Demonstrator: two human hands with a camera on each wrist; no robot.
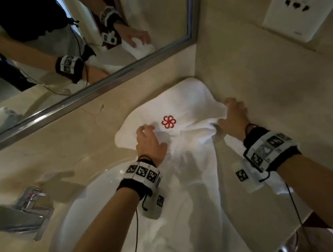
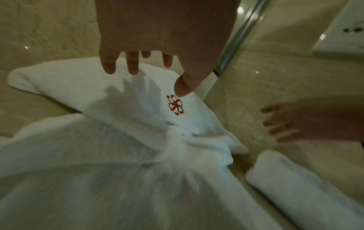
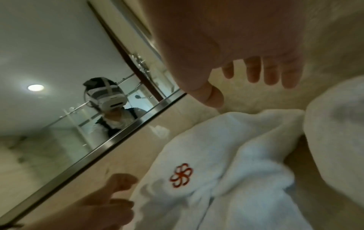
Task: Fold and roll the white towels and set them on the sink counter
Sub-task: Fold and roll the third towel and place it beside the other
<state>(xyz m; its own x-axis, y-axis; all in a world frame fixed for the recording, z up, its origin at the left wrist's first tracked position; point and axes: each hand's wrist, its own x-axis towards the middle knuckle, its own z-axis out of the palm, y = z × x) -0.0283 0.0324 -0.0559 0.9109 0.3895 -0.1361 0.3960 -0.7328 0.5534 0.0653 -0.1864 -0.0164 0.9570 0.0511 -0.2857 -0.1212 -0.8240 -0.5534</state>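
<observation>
white towel [image 1: 182,111] with a red emblem [image 1: 168,122] lies spread in the back corner of the sink counter [image 1: 70,140], its lower part draping over the basin [image 1: 99,196]. left hand [image 1: 150,143] rests on it beside the emblem, fingers spread and relaxed. right hand [image 1: 233,116] presses its right edge, fingers extended, gripping nothing. a rolled towel [image 2: 299,185] lies just beside. mirror [image 1: 70,43] behind.
</observation>
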